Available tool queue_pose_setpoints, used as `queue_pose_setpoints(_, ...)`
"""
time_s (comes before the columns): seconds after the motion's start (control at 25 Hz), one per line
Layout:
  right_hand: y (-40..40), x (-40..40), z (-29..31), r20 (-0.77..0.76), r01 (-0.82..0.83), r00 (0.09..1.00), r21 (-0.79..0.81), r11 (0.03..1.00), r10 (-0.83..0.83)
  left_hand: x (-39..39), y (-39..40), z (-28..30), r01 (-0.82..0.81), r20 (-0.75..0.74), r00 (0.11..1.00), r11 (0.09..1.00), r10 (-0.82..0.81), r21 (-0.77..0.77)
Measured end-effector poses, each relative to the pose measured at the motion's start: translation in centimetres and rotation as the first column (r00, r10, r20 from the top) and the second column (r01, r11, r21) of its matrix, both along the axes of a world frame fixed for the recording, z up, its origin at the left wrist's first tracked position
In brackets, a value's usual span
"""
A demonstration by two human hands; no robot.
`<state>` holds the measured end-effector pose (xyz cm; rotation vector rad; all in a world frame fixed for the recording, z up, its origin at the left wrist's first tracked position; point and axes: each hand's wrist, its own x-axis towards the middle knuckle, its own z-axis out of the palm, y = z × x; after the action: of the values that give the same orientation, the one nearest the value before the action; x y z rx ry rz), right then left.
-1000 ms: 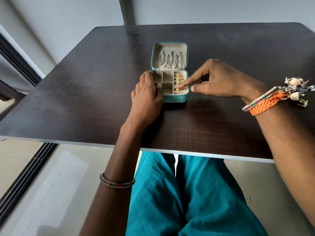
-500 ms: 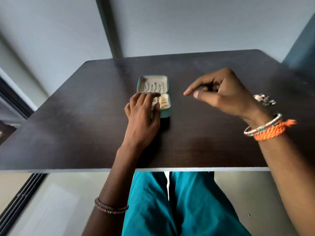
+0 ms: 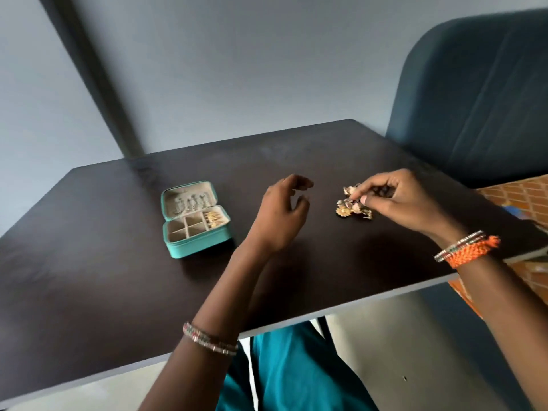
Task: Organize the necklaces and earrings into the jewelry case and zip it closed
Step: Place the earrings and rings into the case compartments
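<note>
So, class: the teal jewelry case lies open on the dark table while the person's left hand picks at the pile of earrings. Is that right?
Not quite. In the head view the right hand pinches at the pile of earrings; the left hand hovers empty between the pile and the teal jewelry case, which does lie open on the dark table.

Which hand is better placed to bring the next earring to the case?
Right. The right hand already pinches the earrings; the left hand hangs empty between them and the case.
</note>
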<state>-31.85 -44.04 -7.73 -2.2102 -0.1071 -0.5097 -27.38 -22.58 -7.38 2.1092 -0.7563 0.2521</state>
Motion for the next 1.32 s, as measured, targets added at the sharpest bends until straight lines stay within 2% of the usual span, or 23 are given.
queue_pose_setpoints(0.08, -1.4, 0.2, -0.8, 0.015, 0.062, 0.998, -0.036, 0.997, -0.061, 1.2, -2.7, -0.6, 0.045, -0.097, 0.994, 0.999, -0.047, -0.019)
queue_pose_setpoints(0.2, -1.9, 0.1, -1.8, 0.001, 0.096, 0.995, -0.090, 0.991, -0.097, 2.0, -5.1, -2.4, -0.007, -0.221, 0.975, 0.997, -0.011, -0.077)
queue_pose_setpoints(0.4, -1.9, -0.2, -1.8, 0.013, 0.158, 0.987, -0.225, 0.961, -0.159, 1.9, -4.7, -3.8, -0.040, -0.186, 0.982, 0.997, 0.027, -0.064)
queue_pose_setpoints(0.56, -2.3, -1.3, -2.0, -0.132, 0.143, 0.975, -0.253, 0.957, -0.181, 1.7, -4.6, -3.9, -0.001, -0.143, 0.990, 1.000, 0.002, 0.005)
queue_pose_setpoints(0.64, -2.3, -1.7, -2.5, -0.144, 0.157, 0.968, -0.296, 0.942, -0.206, 1.6, -4.7, -3.9, 0.011, -0.130, 0.991, 1.000, -0.009, 0.017)
queue_pose_setpoints(0.88, -2.1, -2.6, -2.5, -0.162, 0.231, 0.947, -0.253, 0.940, -0.276, 1.0, -4.9, -3.7, 0.057, -0.106, 0.993, 0.998, -0.057, 0.002)
queue_pose_setpoints(1.12, -2.2, -2.8, -2.1, -0.070, 0.312, 0.937, -0.269, 0.911, -0.342, 0.4, -4.9, -3.4, 0.136, -0.030, 0.990, 0.988, -0.139, -0.066)
queue_pose_setpoints(1.32, -1.6, -2.4, -2.0, -0.011, 0.316, 0.943, -0.294, 0.902, -0.333, 0.4, -4.9, -3.4, 0.126, -0.049, 0.990, 0.979, -0.135, -0.158)
